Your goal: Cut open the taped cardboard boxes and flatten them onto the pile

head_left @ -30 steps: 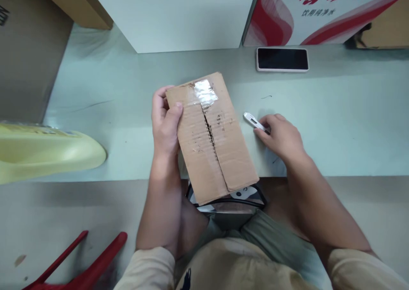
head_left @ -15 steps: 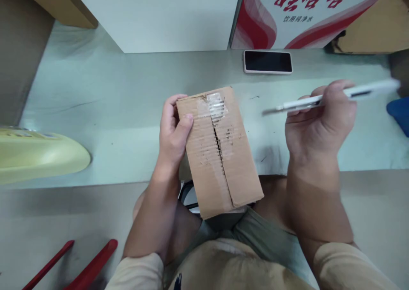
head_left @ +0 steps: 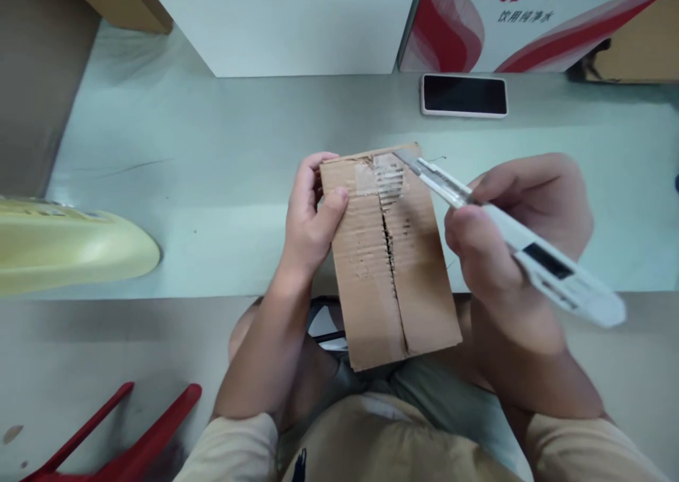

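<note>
A brown cardboard box (head_left: 366, 255) is tilted over the table's near edge, above my lap. My left hand (head_left: 315, 216) grips its upper left side, thumb on the top face and fingers behind. Down the middle of the box runs a torn seam, with a patch of clear tape (head_left: 390, 174) near its far end. In my right hand (head_left: 509, 220) is a white utility knife (head_left: 556, 266), pinched between thumb and fingers. Its blade points to the upper left, over the taped end; whether the tip touches the cardboard I cannot tell.
A phone (head_left: 465, 95) lies on the pale table (head_left: 238, 128), in front of a white and red carton (head_left: 509, 36). At left lies a yellow rounded object (head_left: 79, 248). Red bars (head_left: 153, 432) show below the table at lower left.
My right hand has brought the knife leftward and turned it, so the blade is now over the box's taped end. My left hand keeps its hold on the box. The view has shifted slightly.
</note>
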Demonstrator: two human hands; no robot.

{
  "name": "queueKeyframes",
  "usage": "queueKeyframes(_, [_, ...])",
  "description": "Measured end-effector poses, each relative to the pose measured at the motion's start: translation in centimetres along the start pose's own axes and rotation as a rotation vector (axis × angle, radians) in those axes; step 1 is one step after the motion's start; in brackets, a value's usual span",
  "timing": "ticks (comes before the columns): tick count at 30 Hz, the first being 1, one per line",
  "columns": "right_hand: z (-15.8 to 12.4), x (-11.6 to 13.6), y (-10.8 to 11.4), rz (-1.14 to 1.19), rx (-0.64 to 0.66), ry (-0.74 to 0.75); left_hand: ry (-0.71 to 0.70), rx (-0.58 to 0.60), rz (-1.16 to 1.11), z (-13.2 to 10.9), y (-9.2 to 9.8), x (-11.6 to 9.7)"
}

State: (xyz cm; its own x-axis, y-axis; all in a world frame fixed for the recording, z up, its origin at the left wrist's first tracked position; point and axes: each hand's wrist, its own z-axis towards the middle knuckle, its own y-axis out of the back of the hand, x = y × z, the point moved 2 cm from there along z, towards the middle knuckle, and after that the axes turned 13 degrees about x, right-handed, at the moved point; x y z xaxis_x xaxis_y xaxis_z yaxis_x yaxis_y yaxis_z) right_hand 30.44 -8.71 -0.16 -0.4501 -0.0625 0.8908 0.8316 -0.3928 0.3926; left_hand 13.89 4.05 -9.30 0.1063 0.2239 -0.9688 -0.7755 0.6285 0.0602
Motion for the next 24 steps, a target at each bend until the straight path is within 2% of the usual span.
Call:
queueKeyframes(4, [-0.7,1.5,-0.6,-0.196,0.042,0.062,0.001,0.004,0.013,0.0,-0.2,-0.3])
queueKeyframes(9, [-0.4,1.0,-1.7,-0.428,0.148,0.041,0.001,0.003,-0.010,0.1,-0.5,-0.5])
queueKeyframes(14, [-0.3,0.8,-2.0,-0.503,0.173,-0.001,0.007,-0.008,-0.042,0.1,-0.7,-0.6])
queueKeyframes(24, [-0.2,1.0,-2.0,-0.512,0.182,0.010,0.004,-0.026,-0.012,0.1,-0.9,-0.7])
